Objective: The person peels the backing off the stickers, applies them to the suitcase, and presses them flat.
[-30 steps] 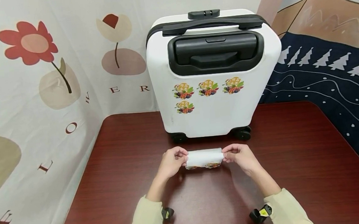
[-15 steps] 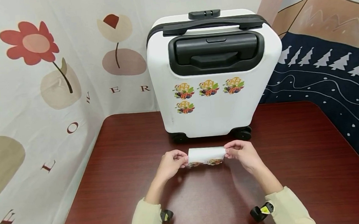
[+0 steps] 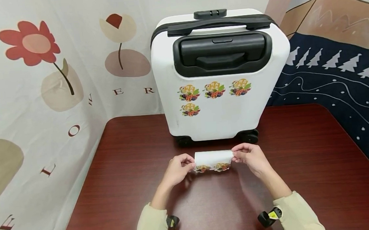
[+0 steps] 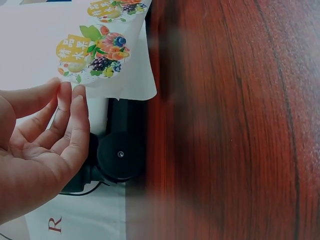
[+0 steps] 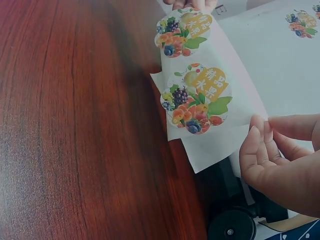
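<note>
As it curves, white sticker sheet, fruit-printed.

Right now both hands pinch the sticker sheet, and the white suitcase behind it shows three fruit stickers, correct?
Not three: the head view shows four fruit stickers on the suitcase. The left hand and right hand do pinch the sticker sheet.

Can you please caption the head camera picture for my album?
Left hand and right hand hold a sticker sheet in front of a white suitcase bearing four fruit stickers.
</note>
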A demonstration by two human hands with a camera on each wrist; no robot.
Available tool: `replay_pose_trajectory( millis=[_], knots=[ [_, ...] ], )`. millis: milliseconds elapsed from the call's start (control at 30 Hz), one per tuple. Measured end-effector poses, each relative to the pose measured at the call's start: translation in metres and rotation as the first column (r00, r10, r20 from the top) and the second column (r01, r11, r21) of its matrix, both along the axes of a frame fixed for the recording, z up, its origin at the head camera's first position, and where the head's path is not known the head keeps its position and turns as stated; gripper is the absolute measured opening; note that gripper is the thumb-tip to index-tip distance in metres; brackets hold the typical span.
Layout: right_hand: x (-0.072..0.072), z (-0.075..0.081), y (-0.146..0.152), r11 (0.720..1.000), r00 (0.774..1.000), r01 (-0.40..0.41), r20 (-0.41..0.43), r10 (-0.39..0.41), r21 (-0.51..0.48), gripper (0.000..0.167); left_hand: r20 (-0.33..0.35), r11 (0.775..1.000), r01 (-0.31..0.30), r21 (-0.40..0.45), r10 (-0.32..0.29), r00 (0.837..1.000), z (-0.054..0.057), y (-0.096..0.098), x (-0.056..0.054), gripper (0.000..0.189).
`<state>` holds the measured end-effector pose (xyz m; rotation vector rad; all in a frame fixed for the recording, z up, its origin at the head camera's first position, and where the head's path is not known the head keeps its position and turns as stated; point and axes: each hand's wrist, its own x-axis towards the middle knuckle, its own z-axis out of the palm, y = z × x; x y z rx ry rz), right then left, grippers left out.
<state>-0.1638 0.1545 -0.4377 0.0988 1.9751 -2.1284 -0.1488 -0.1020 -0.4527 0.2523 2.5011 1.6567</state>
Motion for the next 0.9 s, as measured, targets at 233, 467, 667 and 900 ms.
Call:
replay_pose_trajectory(
  millis=[233,467,667,900],
  knots=[
    [-0.0004,-0.0008,0.0016,0.999,1.000,0.002,-0.006,-0.001,0.038,0.017,0.031,0.999,0.005,0.038,-0.006,0.999,0.0043,0.0033,-0.0007,0.005],
    [-0.0005,-0.0037,0.0026,0.997,1.000,0.006,-0.011,-0.005,0.077,0.016,0.011,1.000,0.011,0.029,-0.011,1.000,0.0046,0.0051,-0.0010,0.004],
    [-0.0005,-0.0075,0.0056,0.997,1.000,0.008,-0.002,-0.008,0.082,0.015,-0.003,0.999,0.026,0.042,-0.026,1.000,0.0009,0.0035,-0.0020,0.004],
    [0.0000,-0.0063,0.0080,0.996,1.000,0.001,-0.014,0.001,0.092,0.019,-0.014,0.998,0.043,0.044,-0.042,0.999,-0.0002,0.0036,-0.0014,0.005]
  ],
)
